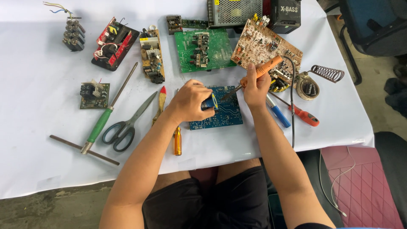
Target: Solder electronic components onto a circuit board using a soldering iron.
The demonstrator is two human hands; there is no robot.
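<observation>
A blue circuit board (222, 114) lies on the white table in front of me. My left hand (188, 101) is closed around a small dark blue cylindrical part (208, 103) held over the board's left half. My right hand (255, 90) grips an orange-handled soldering iron (259, 71), its metal tip pointing down-left toward the part and the board. The iron's black cord (292, 101) runs down off the table edge.
Scissors (127, 123), a green-handled screwdriver (104, 116), an orange screwdriver (177, 142) and a metal rod (82, 149) lie left. A green board (203, 48), tan board (265, 46), red module (114, 42), coil iron stand (324, 74), blue pen (279, 113) and red screwdriver (303, 115) surround.
</observation>
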